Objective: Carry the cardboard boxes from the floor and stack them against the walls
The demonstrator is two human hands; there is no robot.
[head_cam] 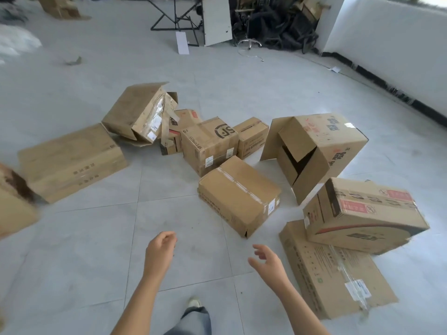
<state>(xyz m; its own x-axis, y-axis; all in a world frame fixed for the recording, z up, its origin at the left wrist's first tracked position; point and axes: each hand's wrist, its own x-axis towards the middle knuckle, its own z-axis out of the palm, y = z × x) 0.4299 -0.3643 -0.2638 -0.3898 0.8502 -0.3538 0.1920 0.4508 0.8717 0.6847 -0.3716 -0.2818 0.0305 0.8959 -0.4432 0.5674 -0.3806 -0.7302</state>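
Note:
Several cardboard boxes lie scattered on the grey tiled floor. A taped box (238, 194) sits nearest, just ahead of both hands. Behind it stands a box printed SF (209, 143), and to the right an open box (314, 153) lies tipped on its side. A red-labelled box (362, 213) leans on a flat box (336, 269) at the right. A long flat box (70, 160) lies at the left. My left hand (160, 249) hangs loosely curled and holds nothing. My right hand (267, 262) is spread, fingers relaxed, empty, a short way from the taped box.
A white wall with a dark skirting strip (396, 93) runs along the right. Black office chairs (278, 22), a white board (216, 20) and a black frame (174, 18) crowd the far end. Another box (14, 201) sits at the left edge. My shoe (194, 303) shows below.

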